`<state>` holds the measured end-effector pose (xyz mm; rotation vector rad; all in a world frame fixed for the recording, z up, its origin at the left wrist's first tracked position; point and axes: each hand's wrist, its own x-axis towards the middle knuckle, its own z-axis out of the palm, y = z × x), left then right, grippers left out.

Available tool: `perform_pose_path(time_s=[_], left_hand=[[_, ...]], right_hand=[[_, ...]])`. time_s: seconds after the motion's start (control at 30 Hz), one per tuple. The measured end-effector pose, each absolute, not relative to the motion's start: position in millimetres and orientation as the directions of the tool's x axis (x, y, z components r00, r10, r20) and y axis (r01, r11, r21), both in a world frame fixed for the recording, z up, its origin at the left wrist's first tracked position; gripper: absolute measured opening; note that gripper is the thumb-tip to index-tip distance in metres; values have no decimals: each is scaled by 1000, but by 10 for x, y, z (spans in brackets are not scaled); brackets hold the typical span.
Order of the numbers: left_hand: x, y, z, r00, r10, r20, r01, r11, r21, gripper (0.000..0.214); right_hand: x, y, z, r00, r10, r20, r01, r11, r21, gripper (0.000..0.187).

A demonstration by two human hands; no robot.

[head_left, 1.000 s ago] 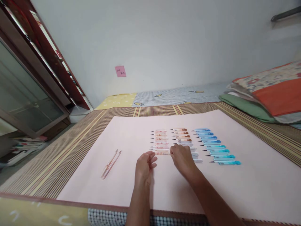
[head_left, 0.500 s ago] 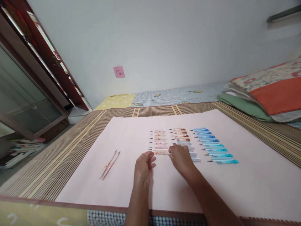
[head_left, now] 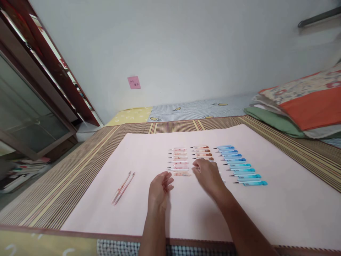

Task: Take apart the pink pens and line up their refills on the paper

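Observation:
My left hand (head_left: 159, 188) rests on the pink sheet (head_left: 87, 217) by the left end of the nearest pale pink pen (head_left: 182, 174). Its fingers are loosely curled and apart, and whether they touch that pen is hard to see. Over the near part of the middle column is my right hand (head_left: 207, 175), thumb and fingers pressed together beside a dark pen tip. It covers most of the grey pens there, so anything in its pinch is hidden. Above lie more pink pens (head_left: 179, 158) and brown-ended pens (head_left: 204, 150).
A column of blue pens (head_left: 237, 160) lies right of my right hand. Two pens (head_left: 123, 188) lie slanted at the left. Folded bedding (head_left: 306, 106) is stacked at the right on the striped mat (head_left: 77, 167). A pink note (head_left: 134, 82) sticks to the wall.
My right hand has left the right end of the nearest pink pen and shifted slightly up and right. The left hand's fingers have eased away from that pen's left end.

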<state>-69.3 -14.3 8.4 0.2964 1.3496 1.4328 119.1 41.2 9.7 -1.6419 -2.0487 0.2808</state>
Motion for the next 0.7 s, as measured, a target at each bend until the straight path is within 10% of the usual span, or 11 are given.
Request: perform_pose_path(time_s=[0.7], left_hand=[[-679,-158,73,-351,809,-472,-457,292,840,20]], right_hand=[[1037,405,1,-282,956,77,911,292,-291,14]])
